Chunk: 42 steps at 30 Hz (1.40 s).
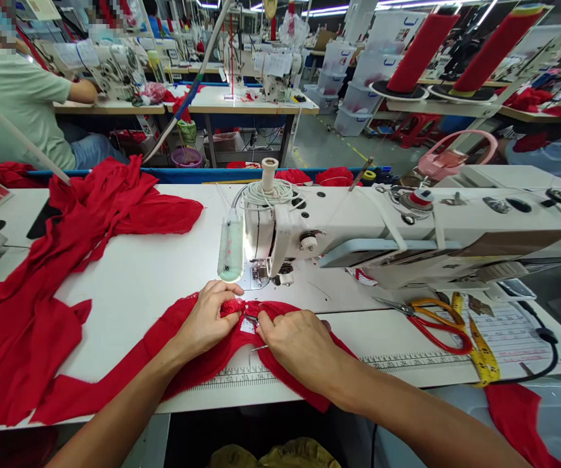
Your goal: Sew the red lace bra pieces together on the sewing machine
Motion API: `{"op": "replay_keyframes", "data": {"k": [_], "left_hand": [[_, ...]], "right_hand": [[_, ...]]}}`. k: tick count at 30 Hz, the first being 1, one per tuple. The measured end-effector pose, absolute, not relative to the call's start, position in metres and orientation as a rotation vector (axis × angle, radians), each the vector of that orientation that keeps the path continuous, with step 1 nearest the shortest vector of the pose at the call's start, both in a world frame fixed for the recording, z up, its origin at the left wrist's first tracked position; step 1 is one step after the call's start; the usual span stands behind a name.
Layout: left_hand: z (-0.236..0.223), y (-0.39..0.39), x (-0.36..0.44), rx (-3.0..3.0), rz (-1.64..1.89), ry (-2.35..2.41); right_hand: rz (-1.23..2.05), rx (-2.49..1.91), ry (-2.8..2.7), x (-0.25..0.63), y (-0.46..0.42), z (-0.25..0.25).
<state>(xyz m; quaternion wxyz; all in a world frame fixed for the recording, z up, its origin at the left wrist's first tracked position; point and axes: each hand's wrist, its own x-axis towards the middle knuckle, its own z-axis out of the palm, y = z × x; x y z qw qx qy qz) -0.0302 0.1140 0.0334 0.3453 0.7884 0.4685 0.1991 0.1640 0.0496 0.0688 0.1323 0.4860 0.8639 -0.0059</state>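
A red fabric piece (197, 367) lies on the white table in front of the sewing machine (358, 227). My left hand (207, 322) pinches a bunched fold of this red fabric near its top edge. My right hand (297, 341) is closed beside it, holding a small metal tool (255, 335) whose tips show between the hands; I cannot make out exactly what it is. A small white label sits on the fabric between the two hands. Both hands are just in front of the needle area.
A heap of red fabric (65, 260) covers the table's left side. Red-handled scissors (436, 322) and a yellow tape measure (480, 344) lie at the right. Another person in a green shirt (17, 104) sits at the back left. Red thread cones (421, 45) stand at the back right.
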Motion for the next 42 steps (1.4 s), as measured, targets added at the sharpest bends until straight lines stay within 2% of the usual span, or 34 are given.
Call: {"op": "replay_keyframes", "data": {"k": [42], "left_hand": [[0.030, 0.111, -0.033, 2.091, 0.525, 1.112]], "right_hand": [[-0.159, 1.538, 2.504, 0.160, 0.051, 0.070]]}}
